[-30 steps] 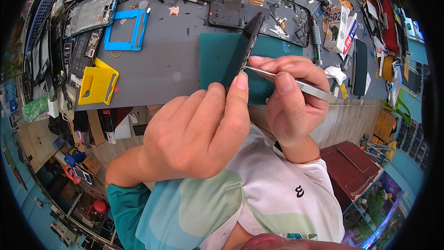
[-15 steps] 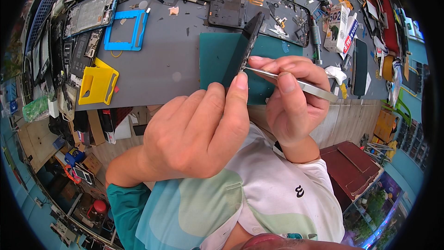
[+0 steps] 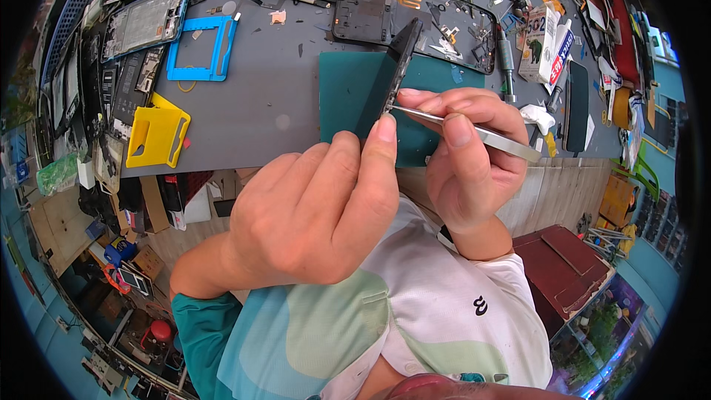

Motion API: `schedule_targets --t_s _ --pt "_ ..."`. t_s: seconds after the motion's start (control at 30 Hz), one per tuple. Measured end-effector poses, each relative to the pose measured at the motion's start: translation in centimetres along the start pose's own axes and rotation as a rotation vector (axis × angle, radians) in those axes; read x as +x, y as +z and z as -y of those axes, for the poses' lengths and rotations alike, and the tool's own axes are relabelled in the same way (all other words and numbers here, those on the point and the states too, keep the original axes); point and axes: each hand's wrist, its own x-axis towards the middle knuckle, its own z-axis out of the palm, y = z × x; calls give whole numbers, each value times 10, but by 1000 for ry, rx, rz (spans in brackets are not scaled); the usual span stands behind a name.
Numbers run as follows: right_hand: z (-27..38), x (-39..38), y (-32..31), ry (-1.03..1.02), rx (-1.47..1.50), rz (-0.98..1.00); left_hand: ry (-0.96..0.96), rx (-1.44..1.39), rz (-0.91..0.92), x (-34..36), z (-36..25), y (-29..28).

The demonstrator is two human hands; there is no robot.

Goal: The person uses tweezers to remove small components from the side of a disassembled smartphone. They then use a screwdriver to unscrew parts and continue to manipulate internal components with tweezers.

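Note:
My left hand [image 3: 315, 204] grips the lower end of a dark phone [image 3: 392, 74], which stands tilted on edge above a green mat [image 3: 344, 78]. Its thumb lies at the phone's near edge and the other fingers are curled behind. In my right hand [image 3: 474, 152] is a pair of metal tweezers [image 3: 496, 141], pinched between thumb and fingers. Their tips reach the phone's edge just above my left thumb. Whether anything sits between the tips is too small to tell.
Behind the mat lies an opened black phone housing [image 3: 363, 18] with small parts on it. A blue frame [image 3: 174, 63], a yellow holder [image 3: 137, 144] and a stack of phone parts [image 3: 129, 92] are on the left. A screwdriver [image 3: 506, 67] and a small box [image 3: 537, 44] are on the right.
Almost nothing differs. The back end of the tweezers has shifted very slightly; both hands and the phone keep their places.

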Motion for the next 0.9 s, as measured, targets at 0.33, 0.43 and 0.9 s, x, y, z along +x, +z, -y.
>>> schedule_targets --t_s 0.33,0.43,0.9 --pt "0 1 2 -5 12 1 -8 8 7 0 -1 0" --pt "1 1 1 -1 8 1 -9 9 9 0 -1 0" --pt "1 0 1 4 7 -3 -4 3 4 0 -1 1"
